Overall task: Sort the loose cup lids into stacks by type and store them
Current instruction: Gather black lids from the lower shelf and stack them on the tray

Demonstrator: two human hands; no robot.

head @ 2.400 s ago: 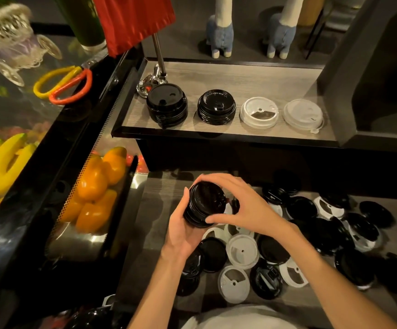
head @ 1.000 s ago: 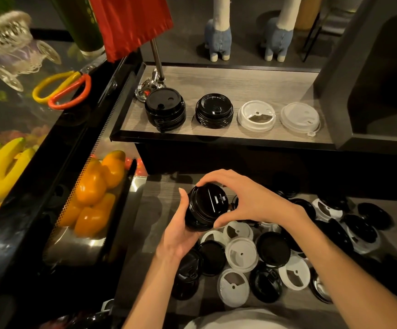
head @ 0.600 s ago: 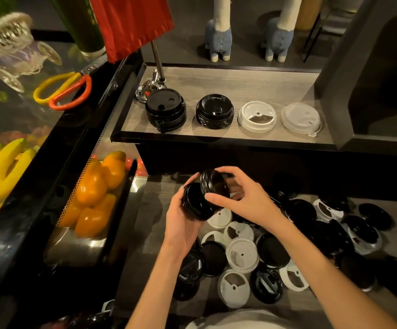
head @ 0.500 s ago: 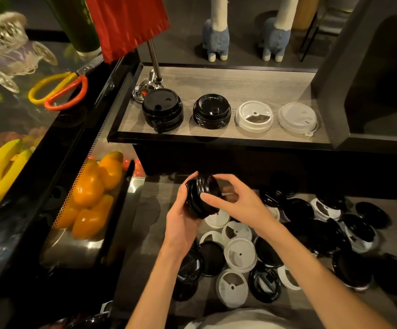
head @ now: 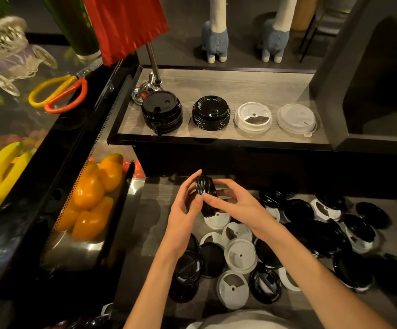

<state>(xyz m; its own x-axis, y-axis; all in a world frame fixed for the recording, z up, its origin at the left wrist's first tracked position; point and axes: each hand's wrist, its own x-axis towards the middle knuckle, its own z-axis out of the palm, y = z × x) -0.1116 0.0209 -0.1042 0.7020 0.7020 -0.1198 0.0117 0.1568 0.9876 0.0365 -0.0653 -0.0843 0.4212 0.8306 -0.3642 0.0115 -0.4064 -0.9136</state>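
Holding a short stack of black lids (head: 205, 194) on edge above the lower counter (head: 150, 210), both hands close on it from opposite sides: the left hand (head: 184, 205) cups the near-left side with fingers curled up behind it, and the right hand (head: 230, 201) pinches the rim between thumb and fingertips. Turned sideways like this, the ribbed rims line up in view, which probably lets the person square the lids and check they are one type before storing them.

Relative to that held stack, the raised shelf (head: 216, 136) lies beyond and above, carrying four sorted piles in a row: a tall black flat-top stack (head: 161, 111), a black domed stack (head: 211, 112), a white lid with a wedge opening (head: 253, 117) and a white sip lid (head: 296, 118). The held lids seem to match the domed stack, though their faces are turned away, so I cannot be sure.

Below and to the right of the held stack, loose black and white lids (head: 240, 255) lie scattered and overlapping. The darkest ones far right merge with shadow, and the forearms cover several more.
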